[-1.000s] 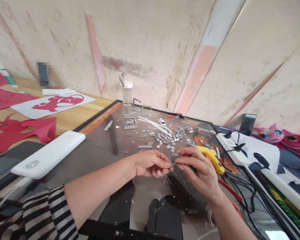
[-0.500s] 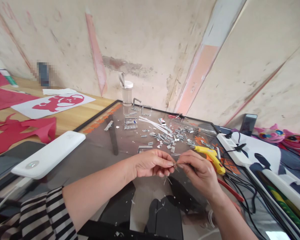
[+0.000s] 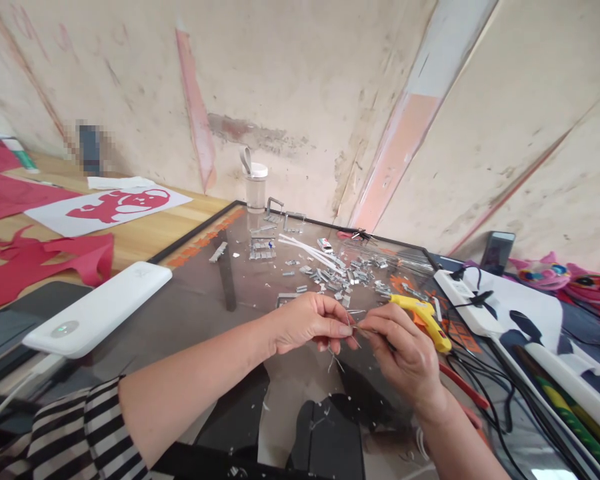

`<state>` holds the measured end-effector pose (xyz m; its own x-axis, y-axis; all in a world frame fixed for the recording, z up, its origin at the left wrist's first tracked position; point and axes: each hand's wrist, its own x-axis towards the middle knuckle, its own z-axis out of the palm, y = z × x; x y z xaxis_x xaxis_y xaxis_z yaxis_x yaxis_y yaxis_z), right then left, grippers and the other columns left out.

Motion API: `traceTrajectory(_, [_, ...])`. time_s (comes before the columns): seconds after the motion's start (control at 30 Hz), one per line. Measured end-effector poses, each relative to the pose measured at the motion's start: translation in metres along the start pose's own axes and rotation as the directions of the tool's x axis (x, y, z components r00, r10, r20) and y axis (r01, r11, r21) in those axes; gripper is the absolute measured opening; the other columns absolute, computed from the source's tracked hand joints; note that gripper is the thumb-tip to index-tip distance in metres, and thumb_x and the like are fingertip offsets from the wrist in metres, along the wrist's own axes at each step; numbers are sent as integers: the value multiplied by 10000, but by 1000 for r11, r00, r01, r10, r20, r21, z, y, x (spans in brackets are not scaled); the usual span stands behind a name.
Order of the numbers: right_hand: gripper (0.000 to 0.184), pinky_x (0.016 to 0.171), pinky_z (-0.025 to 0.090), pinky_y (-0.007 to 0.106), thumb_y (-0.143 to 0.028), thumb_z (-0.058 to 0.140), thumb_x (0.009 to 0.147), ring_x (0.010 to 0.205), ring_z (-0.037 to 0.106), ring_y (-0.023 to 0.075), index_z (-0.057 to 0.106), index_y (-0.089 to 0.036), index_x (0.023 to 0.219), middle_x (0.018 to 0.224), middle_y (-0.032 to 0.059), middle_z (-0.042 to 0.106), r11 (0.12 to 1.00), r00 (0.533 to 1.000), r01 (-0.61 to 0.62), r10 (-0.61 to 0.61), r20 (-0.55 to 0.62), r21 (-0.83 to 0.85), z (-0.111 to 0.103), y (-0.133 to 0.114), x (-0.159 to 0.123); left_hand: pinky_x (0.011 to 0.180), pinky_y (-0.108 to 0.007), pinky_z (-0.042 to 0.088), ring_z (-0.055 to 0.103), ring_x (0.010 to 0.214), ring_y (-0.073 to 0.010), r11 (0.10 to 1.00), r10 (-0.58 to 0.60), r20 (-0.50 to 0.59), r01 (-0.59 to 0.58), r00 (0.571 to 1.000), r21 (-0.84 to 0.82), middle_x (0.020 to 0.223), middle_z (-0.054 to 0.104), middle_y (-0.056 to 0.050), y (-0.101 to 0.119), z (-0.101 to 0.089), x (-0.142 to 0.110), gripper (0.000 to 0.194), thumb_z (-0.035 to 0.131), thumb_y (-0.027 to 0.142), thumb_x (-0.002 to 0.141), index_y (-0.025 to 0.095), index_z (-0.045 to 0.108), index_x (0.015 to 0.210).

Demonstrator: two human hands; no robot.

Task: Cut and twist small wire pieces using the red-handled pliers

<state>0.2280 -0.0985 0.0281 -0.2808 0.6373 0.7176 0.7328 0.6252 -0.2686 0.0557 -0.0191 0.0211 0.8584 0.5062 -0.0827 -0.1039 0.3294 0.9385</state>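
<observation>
My left hand (image 3: pixel 320 323) is closed in a pinch on a thin wire-like strand (image 3: pixel 356 341), its loose ends poking out below the fingers. Close on its right, my right hand (image 3: pixel 403 343) pinches a brownish end of the same small work between thumb and forefinger. Whether this is wire or thread I cannot make out. Both hands hover over the dark glassy tabletop (image 3: pixel 190 327). Beyond them lies a scatter of small grey pieces (image 3: pixel 350 273), with white strips (image 3: pixel 313 250) beside it. A yellow glue gun (image 3: pixel 420 317) rests just past my right hand.
A white power bank (image 3: pixel 100 307) lies at left, near red cut-outs (image 3: pixel 70 263). A lidded jar (image 3: pixel 256 190) stands by the wall. On the right are a power strip (image 3: pixel 465 300), black cables (image 3: pixel 500 373), red-handled pliers (image 3: pixel 464 387) and a phone (image 3: pixel 497 253).
My right hand has shifted slightly right and down, opening a small gap between the two hands' fingertips. My left hand keeps its pinch and more of the strand shows.
</observation>
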Motion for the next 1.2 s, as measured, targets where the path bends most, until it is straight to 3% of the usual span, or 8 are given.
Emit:
traceTrajectory(0.37, [123,640,440,276,-68,525,778,715,531,146,582,-167,822,757,39,571,998,998,-55,55,-24,-6,3,1,0,352,-150,299,505,409,-53,970,160,-128,-132,979,204,632,646,-2,-3,0,4,190,682,265,652,141,550,711])
traceTrajectory(0.57, [87,596,411,248,-116,513,799,671,516,134,575,-171,774,723,26,564,980,983,-184,185,-10,76,5,-2,1,435,-181,391,495,431,-54,921,277,-123,-228,953,315,617,628,-2,-3,-2,5,151,676,256,658,128,595,664])
traceTrajectory(0.7, [96,543,370,234,-200,524,804,588,476,120,573,-174,725,653,2,542,930,937,-349,349,26,110,9,-6,2,458,-191,394,482,460,-67,874,341,-134,-262,930,410,599,616,0,-5,-2,5,117,668,238,663,129,625,665])
traceTrajectory(0.77, [136,523,351,231,-266,531,800,556,446,115,571,-172,709,617,-8,524,863,876,-482,477,66,154,12,-7,1,490,-188,393,498,506,-77,831,389,-138,-282,911,480,589,604,4,-5,0,4,88,659,217,669,132,637,664])
traceTrajectory(0.87, [214,472,301,212,-360,546,780,508,379,94,563,-163,697,568,-30,476,679,735,-672,658,161,295,17,-7,1,555,-195,404,535,593,-101,746,458,-131,-300,879,595,623,616,-9,-3,2,2,63,626,192,696,136,652,683])
traceTrajectory(1.0, [270,426,218,192,-411,613,715,449,263,58,552,-154,662,500,-71,366,352,591,-743,744,312,569,24,-5,-1,598,-206,404,549,629,-110,652,518,-103,-313,849,690,662,627,-18,-4,2,2,86,588,177,721,142,661,691])
traceTrajectory(1.1, [278,416,195,187,-402,660,674,436,234,46,565,-142,649,478,-82,336,176,540,-720,749,384,671,27,-2,-1,566,-204,394,529,594,-103,718,467,-156,-271,870,641,629,610,-9,-7,0,5,79,601,196,708,145,657,687])
traceTrajectory(1.2, [269,434,242,188,-394,662,681,457,310,51,613,-129,687,515,-52,435,216,550,-710,765,336,670,26,-1,-1,507,-201,375,491,524,-87,845,352,-230,-202,907,496,597,598,-2,-9,-1,7,90,617,230,692,143,640,685])
